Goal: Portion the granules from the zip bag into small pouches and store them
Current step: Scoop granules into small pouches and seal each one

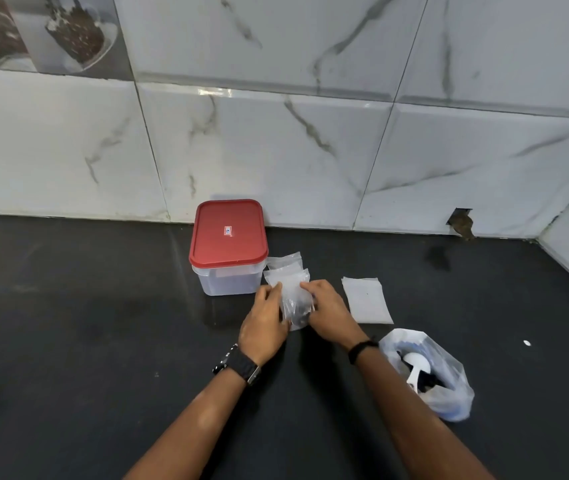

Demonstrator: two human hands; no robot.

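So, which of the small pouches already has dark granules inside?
The pouch held between the left hand and right hand. Dark contents show only there; the others look empty.

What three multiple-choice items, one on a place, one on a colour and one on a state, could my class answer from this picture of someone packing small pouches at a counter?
1. Where does the box stand?
A. against the tiled wall, left of the hands
B. at the counter's near edge
C. inside the bag

2. What colour is the lid?
A. blue
B. red
C. white

3. What is the state of the box?
A. open, lid beside it
B. tipped over
C. closed, lid on

Answers:
1 A: the box sits by the wall, beyond and left of the left hand and right hand, which hold a pouch.
2 B: the lid is plainly red.
3 C: the lid covers the upright box.
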